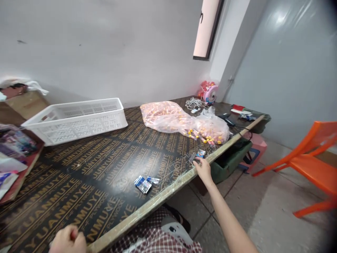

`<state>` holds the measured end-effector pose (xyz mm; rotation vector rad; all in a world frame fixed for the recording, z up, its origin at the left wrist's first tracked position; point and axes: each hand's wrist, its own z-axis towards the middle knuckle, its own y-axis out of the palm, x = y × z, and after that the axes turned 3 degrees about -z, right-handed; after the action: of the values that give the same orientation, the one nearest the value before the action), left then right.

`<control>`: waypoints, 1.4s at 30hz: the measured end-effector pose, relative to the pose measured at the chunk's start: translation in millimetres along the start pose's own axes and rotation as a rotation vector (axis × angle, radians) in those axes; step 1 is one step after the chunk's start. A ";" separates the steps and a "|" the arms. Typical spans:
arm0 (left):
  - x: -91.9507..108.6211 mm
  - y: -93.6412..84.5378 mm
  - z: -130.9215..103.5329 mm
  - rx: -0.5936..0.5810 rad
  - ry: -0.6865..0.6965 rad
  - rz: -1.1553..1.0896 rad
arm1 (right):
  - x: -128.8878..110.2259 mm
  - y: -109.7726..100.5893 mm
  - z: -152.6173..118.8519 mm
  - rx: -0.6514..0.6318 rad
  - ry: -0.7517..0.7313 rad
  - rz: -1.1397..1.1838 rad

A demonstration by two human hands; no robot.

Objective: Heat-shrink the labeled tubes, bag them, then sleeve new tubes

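Observation:
My right hand (203, 169) reaches to the front edge of the table, its thumb and fingers closed at a small blue-and-white packet (200, 153) with a clear part beside it. Several more blue-and-silver packets (143, 184) lie in a small pile on the tabletop, to the left of that hand. At the bottom left, near the table edge, my left hand (68, 240) is curled with the fingers tucked in; whether anything is inside it cannot be seen. Clear plastic bags (168, 116) of small yellow-capped tubes (193, 134) rest farther back, some tubes spilling from the opening.
A white plastic basket (86, 123) stands against the wall, beside cardboard boxes (26, 103) at the left. A white cable (194, 103) and a pink fan (210, 94) sit at the far end. An orange chair (313, 158) and a pink stool (255, 149) are on the floor at right.

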<state>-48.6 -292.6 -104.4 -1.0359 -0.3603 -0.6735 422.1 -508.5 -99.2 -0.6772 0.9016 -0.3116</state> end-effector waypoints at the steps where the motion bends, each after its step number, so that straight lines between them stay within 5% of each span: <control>1: 5.1 -1.8 -1.2 0.007 0.052 0.017 | 1.1 8.6 6.9 0.006 -0.010 -0.004; 6: 11.1 -3.3 -12.1 0.003 0.100 -0.019 | 0.7 40.7 16.6 0.062 -0.006 -0.012; 11: 11.9 -1.5 -27.7 0.031 0.037 0.071 | -8.5 45.7 4.7 0.145 -0.044 -0.057; 13: 14.3 -1.1 -28.6 0.014 0.043 0.123 | -28.1 50.3 -6.4 0.061 -0.132 -0.019; 18: 14.7 -0.4 -26.1 0.000 0.004 0.224 | -100.7 79.7 -47.1 -0.437 -0.316 0.081; 22: 14.7 -1.4 -20.5 0.026 -0.008 0.247 | -128.3 95.3 -59.8 -0.598 -0.332 0.071; 29: 18.6 -2.4 -15.7 -0.033 -0.076 0.102 | -135.9 96.1 -47.2 -0.692 -0.228 0.200; 37: 25.6 -4.7 -13.3 -0.089 -0.152 0.153 | -167.1 112.0 -67.1 -0.753 -0.197 0.236; 42: 7.1 -6.4 -19.4 -0.049 -0.275 0.180 | -181.2 109.2 -67.8 -0.773 -0.308 0.159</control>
<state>-48.2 -314.2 -105.4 -1.1960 -0.4844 -0.3799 256.9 -360.2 -88.9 -1.3137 0.7596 0.3049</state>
